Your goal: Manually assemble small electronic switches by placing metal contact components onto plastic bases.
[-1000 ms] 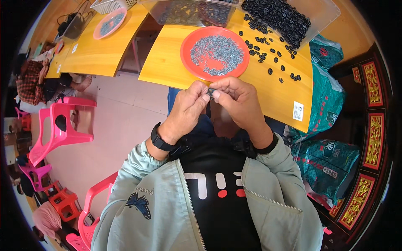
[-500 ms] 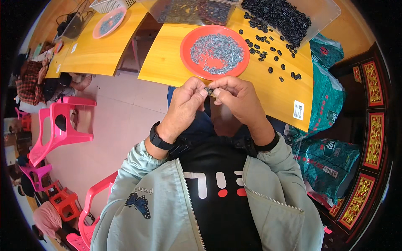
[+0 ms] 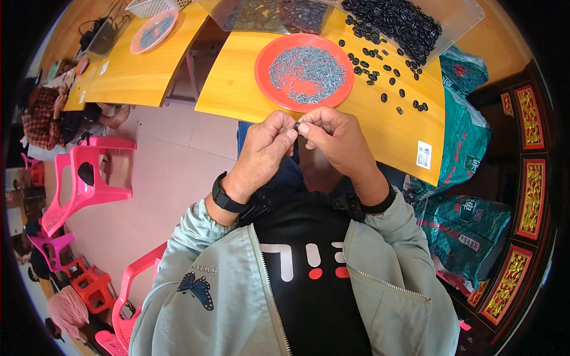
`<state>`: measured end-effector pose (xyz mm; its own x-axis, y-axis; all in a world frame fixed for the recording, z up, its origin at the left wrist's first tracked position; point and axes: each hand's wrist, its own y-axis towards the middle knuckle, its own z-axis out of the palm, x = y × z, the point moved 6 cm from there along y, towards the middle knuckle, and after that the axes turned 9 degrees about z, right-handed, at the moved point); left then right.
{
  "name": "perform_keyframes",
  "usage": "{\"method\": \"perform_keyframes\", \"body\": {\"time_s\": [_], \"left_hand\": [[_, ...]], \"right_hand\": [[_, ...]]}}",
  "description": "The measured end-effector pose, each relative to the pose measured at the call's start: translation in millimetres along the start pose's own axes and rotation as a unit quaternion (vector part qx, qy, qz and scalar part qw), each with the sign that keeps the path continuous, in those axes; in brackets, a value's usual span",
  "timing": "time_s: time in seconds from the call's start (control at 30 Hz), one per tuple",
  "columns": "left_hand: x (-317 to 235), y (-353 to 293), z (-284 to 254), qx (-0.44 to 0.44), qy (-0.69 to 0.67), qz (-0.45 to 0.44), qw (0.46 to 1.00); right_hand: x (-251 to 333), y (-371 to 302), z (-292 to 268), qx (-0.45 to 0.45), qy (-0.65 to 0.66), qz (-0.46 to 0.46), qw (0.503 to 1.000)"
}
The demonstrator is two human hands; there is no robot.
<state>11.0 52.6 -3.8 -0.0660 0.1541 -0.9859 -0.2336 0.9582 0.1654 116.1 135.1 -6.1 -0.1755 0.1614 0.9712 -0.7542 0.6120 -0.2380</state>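
Between my fingertips, just off the table's near edge, is a small dark oval piece [image 3: 296, 126], mostly covered by the fingers. My left hand [image 3: 266, 142] pinches it from one side with thumb and forefinger. From the other side my right hand [image 3: 333, 140] grips it the same way, its thumb on top. Just beyond both hands stands a round red plate [image 3: 261, 77], holding a spread of small grey metal screws or pins [image 3: 306, 68]. Loose black oval pieces [image 3: 383, 97] with holes lie on the yellow table to the right.
A clear bin [image 3: 466, 26] heaped with black pieces tilts at the far right; another clear container [image 3: 222, 18] stands behind the plate. Green bags [image 3: 466, 222] sit on the right. Pink stools [image 3: 89, 178] and a second yellow table [image 3: 133, 74] are on the left, where a person [image 3: 44, 118] sits.
My fingertips have drawn closer together around the small dark piece, so less of it shows. Both hands stay in nearly the same place.
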Motion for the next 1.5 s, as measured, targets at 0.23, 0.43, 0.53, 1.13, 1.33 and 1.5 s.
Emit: {"method": "perform_keyframes", "body": {"time_s": [0.23,0.43,0.53,1.13,1.33,1.5], "left_hand": [[6.1,1.8,-0.5,-0.050,-0.067,0.001,0.996],[11.5,0.7,-6.7,-0.045,-0.063,-0.011,0.997],[8.8,0.9,-8.3,-0.060,-0.105,-0.002,0.993],[5.3,-0.2,-5.0,-0.036,-0.150,0.043,0.987],[4.2,-1.9,-2.5,-0.020,-0.145,0.028,0.989],[6.7,-1.2,-0.8,-0.003,-0.140,0.022,0.990]], "right_hand": [[9.4,-5.2,1.0,-0.013,-0.014,-0.040,0.999],[8.5,-5.3,4.3,0.019,0.052,-0.039,0.998],[4.2,-2.3,1.2,0.028,0.074,-0.044,0.996],[8.8,-4.8,4.8,0.057,0.135,-0.044,0.988],[7.3,-4.0,3.8,0.057,0.129,-0.050,0.989],[4.8,-2.8,5.3,0.074,0.142,-0.045,0.986]]}}
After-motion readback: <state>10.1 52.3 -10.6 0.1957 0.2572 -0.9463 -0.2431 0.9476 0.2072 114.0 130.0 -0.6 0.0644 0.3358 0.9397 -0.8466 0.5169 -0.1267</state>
